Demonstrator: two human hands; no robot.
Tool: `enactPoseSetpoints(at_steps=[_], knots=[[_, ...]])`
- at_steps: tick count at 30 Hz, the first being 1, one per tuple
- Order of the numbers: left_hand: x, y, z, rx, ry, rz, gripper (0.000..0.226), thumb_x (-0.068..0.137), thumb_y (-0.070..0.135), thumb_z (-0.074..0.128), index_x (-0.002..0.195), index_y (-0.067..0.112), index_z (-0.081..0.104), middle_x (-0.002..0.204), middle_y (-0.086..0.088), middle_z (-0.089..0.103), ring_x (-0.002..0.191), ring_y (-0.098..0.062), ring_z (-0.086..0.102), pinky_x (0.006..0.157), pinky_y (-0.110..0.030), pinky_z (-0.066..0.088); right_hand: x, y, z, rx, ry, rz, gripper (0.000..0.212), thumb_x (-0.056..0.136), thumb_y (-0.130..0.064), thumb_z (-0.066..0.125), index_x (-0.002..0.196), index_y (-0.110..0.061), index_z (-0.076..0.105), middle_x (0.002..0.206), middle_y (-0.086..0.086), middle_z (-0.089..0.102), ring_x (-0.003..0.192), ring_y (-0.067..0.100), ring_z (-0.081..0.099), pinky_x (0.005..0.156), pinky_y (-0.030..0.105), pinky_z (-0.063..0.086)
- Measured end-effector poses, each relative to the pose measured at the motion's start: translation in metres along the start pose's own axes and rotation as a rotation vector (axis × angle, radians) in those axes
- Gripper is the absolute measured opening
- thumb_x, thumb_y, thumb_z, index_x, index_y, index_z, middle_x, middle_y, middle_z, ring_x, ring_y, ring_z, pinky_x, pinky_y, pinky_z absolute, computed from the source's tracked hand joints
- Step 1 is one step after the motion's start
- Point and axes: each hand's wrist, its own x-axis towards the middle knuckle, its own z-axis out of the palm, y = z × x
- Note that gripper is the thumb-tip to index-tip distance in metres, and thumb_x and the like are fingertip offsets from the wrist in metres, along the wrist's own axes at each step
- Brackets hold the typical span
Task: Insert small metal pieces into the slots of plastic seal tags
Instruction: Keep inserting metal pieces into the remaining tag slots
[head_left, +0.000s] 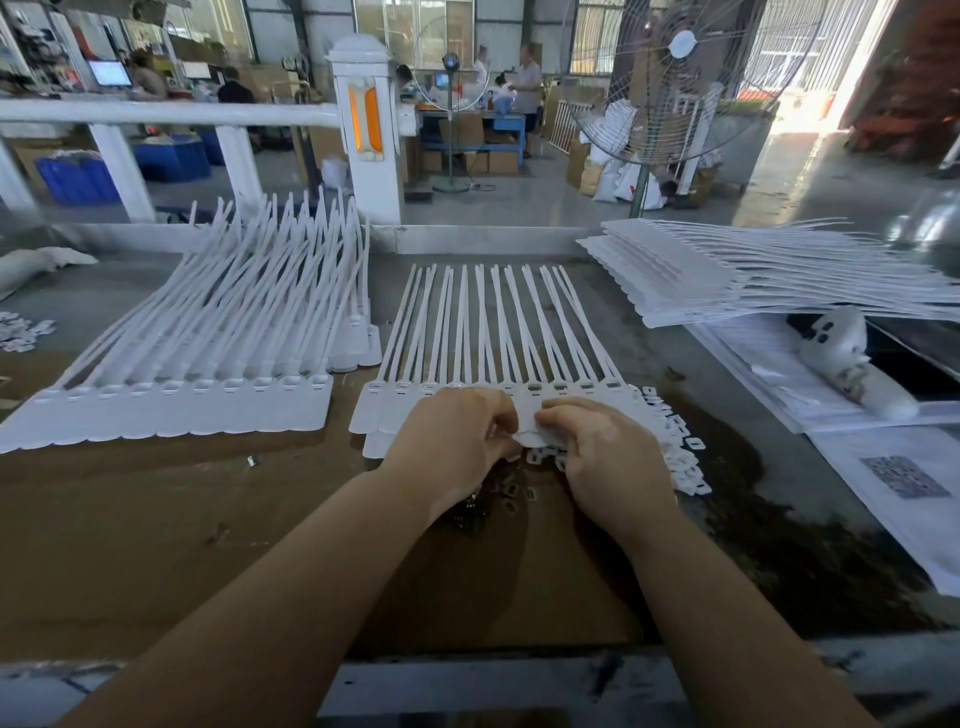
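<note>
1. Daylight floods in through the windows at the back and the open doorway at upper right, which is blown out to near white.
2. The worktable is evenly lit, with soft shadows under both forearms.
3. A pale sheen lies on the floor near the doorway.
4. Wide-angle distortion bends the white railing and stretches the frame edges.
5. The nearest table edge and bottom corners are blurred.
</note>
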Motion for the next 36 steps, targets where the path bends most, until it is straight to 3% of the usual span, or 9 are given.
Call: enactPoseSetpoints(at_steps=[5,9,15,17,20,27,32,36], knots=[[-0.003,0.002,-0.001,0.027,0.040,0.023,0.007,0.093,0.023,0.055,0.099,0.027,0.054,0.097,0.003,0.066,0.090,-0.015,0.059,0.084,-0.031,0.049,0.000,0.003,0.002,-0.001,0.001,-0.004,0.032,0.088,-0.003,0.047,0.111,-0.012,0.068,0.120,0.003,0.064,0.113,0.019,0.055,0.099,0.026,0.034],[-0.003,-0.001,-0.002,0.076,0.101,0.038,0.023,0.093,0.005,0.047,0.095,0.028,0.053,0.089,0.006,0.062,0.081,-0.016,0.057,0.078,-0.035,0.050,0.002,0.005,0.003,-0.018,0.009,-0.006,0.034,0.086,0.000,0.047,0.110,-0.011,0.068,0.115,0.003,0.066,0.109,0.020,0.056,0.096,0.026,0.035],[-0.006,-0.001,-0.003,0.003,0.075,0.030,0.014,0.087,0.022,0.057,0.089,0.034,0.064,0.084,0.019,0.048,0.084,-0.005,0.049,0.073,-0.021,0.043,0.001,0.004,0.002,-0.012,0.013,-0.007,0.030,0.086,0.001,0.049,0.106,-0.009,0.069,0.109,0.004,0.067,0.103,0.021,0.057,0.092,0.027,0.038],[-0.005,0.001,-0.001,0.016,0.069,0.014,0.006,0.085,0.035,0.061,0.089,0.034,0.066,0.085,0.018,0.050,0.086,-0.006,0.050,0.073,-0.023,0.044,0.003,0.004,0.003,-0.011,0.012,-0.009,0.030,0.086,0.001,0.049,0.105,-0.009,0.069,0.107,0.005,0.068,0.102,0.021,0.057,0.091,0.028,0.039],[-0.003,0.002,0.002,0.044,0.037,-0.031,0.015,0.082,0.046,0.064,0.089,0.033,0.068,0.091,0.016,0.054,0.087,-0.007,0.051,0.077,-0.027,0.046,0.003,0.004,0.004,-0.016,0.008,-0.009,0.029,0.085,0.000,0.049,0.105,-0.009,0.069,0.106,0.004,0.068,0.101,0.021,0.057,0.090,0.028,0.040],[0.001,0.002,0.001,0.049,-0.024,-0.009,0.020,0.091,0.035,0.056,0.104,0.026,0.070,0.100,0.007,0.058,0.096,-0.015,0.055,0.086,-0.034,0.048,0.002,0.005,0.004,-0.013,0.011,-0.006,0.030,0.084,0.003,0.050,0.104,-0.008,0.070,0.105,0.005,0.068,0.099,0.023,0.058,0.088,0.029,0.040],[0.002,-0.001,-0.001,-0.084,0.035,-0.020,0.016,0.093,0.028,0.054,0.102,0.025,0.067,0.098,0.006,0.065,0.092,-0.013,0.057,0.084,-0.028,0.046,0.003,0.006,0.005,-0.107,-0.049,-0.033,0.035,0.093,-0.014,0.046,0.123,-0.022,0.060,0.128,-0.003,0.058,0.121,0.014,0.049,0.105,0.033,0.032],[0.008,-0.005,-0.004,-0.192,0.091,-0.080,0.014,0.093,0.023,0.055,0.098,0.021,0.069,0.088,0.006,0.066,0.082,-0.010,0.058,0.075,-0.020,0.042,0.004,0.007,0.006,-0.118,-0.077,-0.003,0.032,0.097,-0.031,0.042,0.123,-0.030,0.059,0.131,-0.009,0.056,0.124,0.007,0.045,0.107,0.032,0.029]])
